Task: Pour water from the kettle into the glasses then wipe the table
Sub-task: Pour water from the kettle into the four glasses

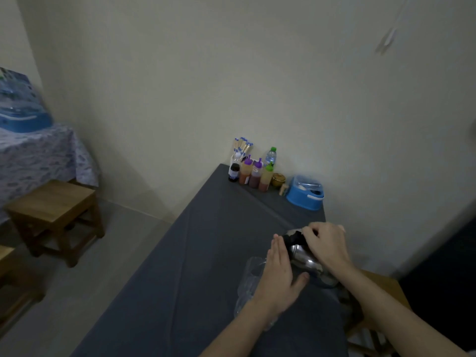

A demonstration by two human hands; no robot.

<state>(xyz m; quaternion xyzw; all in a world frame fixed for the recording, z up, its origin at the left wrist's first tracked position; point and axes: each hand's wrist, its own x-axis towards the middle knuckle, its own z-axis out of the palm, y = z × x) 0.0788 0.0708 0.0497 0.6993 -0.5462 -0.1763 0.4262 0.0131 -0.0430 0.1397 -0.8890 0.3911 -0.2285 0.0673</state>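
Steel kettle (307, 258) near table (180, 266) right edge | right hand (325, 244) gripping handle | left hand (279, 276) spread flat

No legible text, brand, number or sign is present. The dark bottle (234, 172) at the far end of the table (195, 253) carries a pale label, too blurred to read. Beside it, the sauce bottles (255, 174) show labels with no readable characters. The water bottle (270, 156) behind them bears a wrap, equally illegible.
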